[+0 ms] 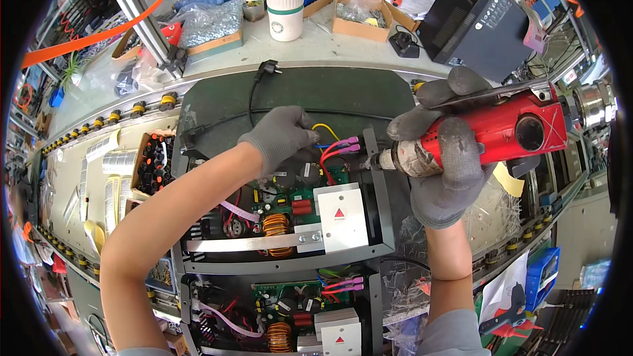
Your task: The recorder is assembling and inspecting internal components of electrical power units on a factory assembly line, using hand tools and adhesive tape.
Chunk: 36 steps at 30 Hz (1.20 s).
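An open grey metal chassis lies in front of me, holding a green circuit board, a copper coil and a white block with a red triangle. My left hand, in a grey glove, rests on the far end of the chassis by the red, yellow and pink-tipped wires. My right hand, also gloved, grips a red power screwdriver held sideways. Its bit touches the chassis's right wall next to the wires.
A second chassis of the same kind lies nearer to me. A dark mat with a black power cable and plug sits beyond. A box of black parts is left; cartons, a white-green cup and a black case stand behind.
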### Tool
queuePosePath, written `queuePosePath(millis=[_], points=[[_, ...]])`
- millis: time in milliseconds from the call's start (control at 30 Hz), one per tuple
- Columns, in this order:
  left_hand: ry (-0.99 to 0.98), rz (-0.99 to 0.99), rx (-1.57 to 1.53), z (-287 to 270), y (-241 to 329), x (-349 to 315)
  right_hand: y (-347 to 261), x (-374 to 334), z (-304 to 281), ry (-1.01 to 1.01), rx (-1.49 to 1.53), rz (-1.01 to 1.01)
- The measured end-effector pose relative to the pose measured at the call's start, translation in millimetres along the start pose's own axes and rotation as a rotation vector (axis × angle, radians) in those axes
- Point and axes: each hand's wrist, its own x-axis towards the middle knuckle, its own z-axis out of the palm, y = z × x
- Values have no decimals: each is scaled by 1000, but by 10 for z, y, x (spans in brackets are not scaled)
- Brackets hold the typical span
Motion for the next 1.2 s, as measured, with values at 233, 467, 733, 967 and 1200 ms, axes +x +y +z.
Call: queuePosePath(millis=[233,467,733,967,1200], points=[[14,339,408,-105,71,136,9,6,-109,17,-117,90],[-99,180,272,-150,64,215,60,-25,-158,25,304,254],[-156,12,33,-38,-138,194,91,14,2,8,-202,56],[-101,129,279,-13,-220,114,186,-74,-48,115,248,214],[-78,130,173,12,-316,151,280,-70,-97,56,74,177]])
